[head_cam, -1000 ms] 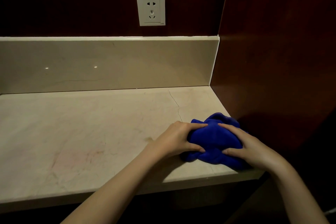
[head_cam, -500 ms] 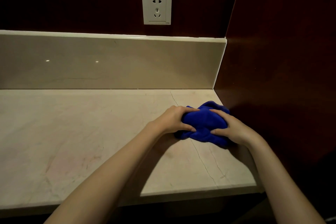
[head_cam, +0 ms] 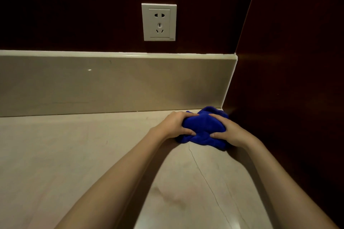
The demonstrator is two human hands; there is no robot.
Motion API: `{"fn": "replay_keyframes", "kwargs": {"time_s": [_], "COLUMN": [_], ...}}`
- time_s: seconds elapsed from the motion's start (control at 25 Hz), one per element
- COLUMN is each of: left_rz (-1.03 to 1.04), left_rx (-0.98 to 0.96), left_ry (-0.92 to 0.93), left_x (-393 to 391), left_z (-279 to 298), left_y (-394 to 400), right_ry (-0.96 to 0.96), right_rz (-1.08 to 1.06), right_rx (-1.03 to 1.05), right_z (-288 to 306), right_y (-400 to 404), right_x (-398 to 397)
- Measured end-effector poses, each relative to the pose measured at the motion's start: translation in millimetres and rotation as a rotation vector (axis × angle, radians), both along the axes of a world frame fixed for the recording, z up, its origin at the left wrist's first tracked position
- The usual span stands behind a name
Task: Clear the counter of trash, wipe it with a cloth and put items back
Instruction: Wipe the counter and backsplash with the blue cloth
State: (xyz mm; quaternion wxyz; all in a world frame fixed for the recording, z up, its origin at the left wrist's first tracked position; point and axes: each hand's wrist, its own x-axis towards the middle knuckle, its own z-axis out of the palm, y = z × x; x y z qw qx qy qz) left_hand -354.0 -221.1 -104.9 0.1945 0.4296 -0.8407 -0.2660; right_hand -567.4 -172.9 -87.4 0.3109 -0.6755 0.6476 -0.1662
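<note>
Head view shows both hands on a bunched blue cloth (head_cam: pixel 202 129) lying on the pale stone worktop (head_cam: pixel 74 154). Left hand (head_cam: pixel 176 124) grips the cloth's left side, thumb and fingers curled into the folds; right hand (head_cam: pixel 228 130) grips its right side the same way. Between the two hands the cloth bulges upward. Just beyond the hands it reaches the corner where the beige backsplash (head_cam: pixel 111 83) meets the dark wooden side panel (head_cam: pixel 288 80). Above the hands, a white wall socket (head_cam: pixel 159 22) sits on the dark wall. A thin crack (head_cam: pixel 204 178) runs along the worktop between the forearms.
</note>
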Motion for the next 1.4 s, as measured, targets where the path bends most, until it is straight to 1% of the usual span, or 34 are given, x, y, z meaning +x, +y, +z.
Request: {"fn": "replay_keyframes", "kwargs": {"time_s": [0.2,0.4,0.52,0.64,0.84,1.04,1.4], "left_rz": [0.016,0.012,0.018,0.035,0.059,0.074,0.116], "left_rx": [0.005,0.054,0.074,0.083,0.081,0.094,0.069], "left_ry": [-0.001,0.014,0.012,0.018,0.047,0.046,0.079], "left_x": [9,12,12,14,24,40,70], "left_z": [0,-1,-1,-1,-3,0,-2], "left_y": [-35,-47,-45,-37,-8,37,160], "right_ry": [0.019,0.026,0.013,-0.024,-0.052,-0.012,0.06], "right_rz": [-0.007,0.012,0.036,0.051,0.163,0.212,0.353], "right_rx": [-0.04,0.05,0.105,0.113,0.122,0.083,-0.053], "right_z": [-1,2,5,5,8,7,6], "right_y": [-38,-60,-62,-56,-31,18,131], "right_x": [13,10,8,5,10,23,44]}}
